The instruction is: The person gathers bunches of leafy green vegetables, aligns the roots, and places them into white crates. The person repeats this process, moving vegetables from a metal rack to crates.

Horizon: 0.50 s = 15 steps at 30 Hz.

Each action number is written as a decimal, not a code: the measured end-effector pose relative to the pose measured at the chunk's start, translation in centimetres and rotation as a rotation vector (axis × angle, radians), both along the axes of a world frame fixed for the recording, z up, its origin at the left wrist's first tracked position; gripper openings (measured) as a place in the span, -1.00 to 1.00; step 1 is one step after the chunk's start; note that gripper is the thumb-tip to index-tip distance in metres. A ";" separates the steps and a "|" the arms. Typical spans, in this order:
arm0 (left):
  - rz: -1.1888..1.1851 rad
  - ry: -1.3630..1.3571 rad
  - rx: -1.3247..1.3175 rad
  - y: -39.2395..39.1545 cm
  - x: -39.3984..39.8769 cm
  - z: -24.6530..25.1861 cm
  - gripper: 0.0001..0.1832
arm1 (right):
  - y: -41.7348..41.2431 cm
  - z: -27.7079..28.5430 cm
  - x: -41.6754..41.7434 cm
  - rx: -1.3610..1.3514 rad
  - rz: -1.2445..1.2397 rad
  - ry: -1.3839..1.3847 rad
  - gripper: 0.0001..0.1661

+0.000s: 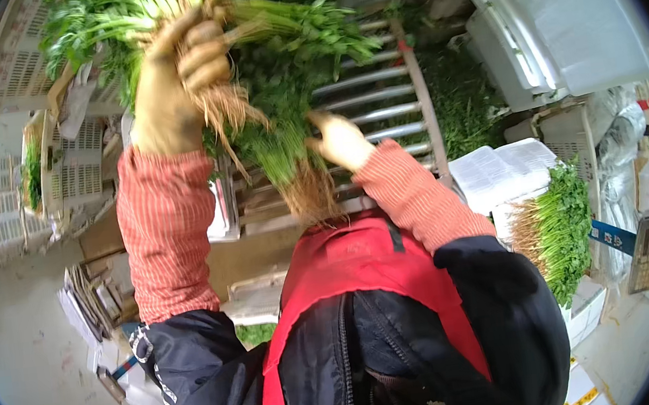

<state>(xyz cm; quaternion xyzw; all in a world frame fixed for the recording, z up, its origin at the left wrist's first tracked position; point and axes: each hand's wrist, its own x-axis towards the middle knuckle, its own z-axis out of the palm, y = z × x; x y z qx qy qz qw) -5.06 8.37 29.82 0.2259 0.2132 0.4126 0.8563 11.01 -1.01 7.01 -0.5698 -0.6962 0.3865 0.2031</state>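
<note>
My left hand (184,74), in a soiled yellowish glove, is raised and closed around a bunch of leafy green stalks with roots (176,6). Roots hang below its fist and leaves spread to both sides. Lower down, my right hand (341,137) has its thumb and a finger apart beside a second rooted bunch of greens (297,169), whose brown roots point towards my red apron. Whether its fingertips touch the stalks cannot be told. That bunch lies over a metal roller rack (384,96).
Stacked rooted greens (553,230) lie at right beside a white wrapped pack (501,173) and a scale with a lit display (648,252). Plastic crates (77,164) stand at left. A large white foam box (573,12) is at upper right, near loose greens (460,103).
</note>
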 end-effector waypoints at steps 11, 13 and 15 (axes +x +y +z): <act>-0.401 0.145 0.250 -2.7 10.3 -0.1 -0.87 | 3.3 16.3 13.5 -0.031 0.114 1.409 0.04; -0.420 0.275 0.248 -3.6 12.5 -1.1 -0.85 | 1.7 17.5 15.1 0.020 -0.050 1.502 -0.22; -0.380 0.410 0.226 -4.6 14.2 -3.3 -0.87 | -0.3 16.7 16.8 0.152 -0.209 1.228 -0.04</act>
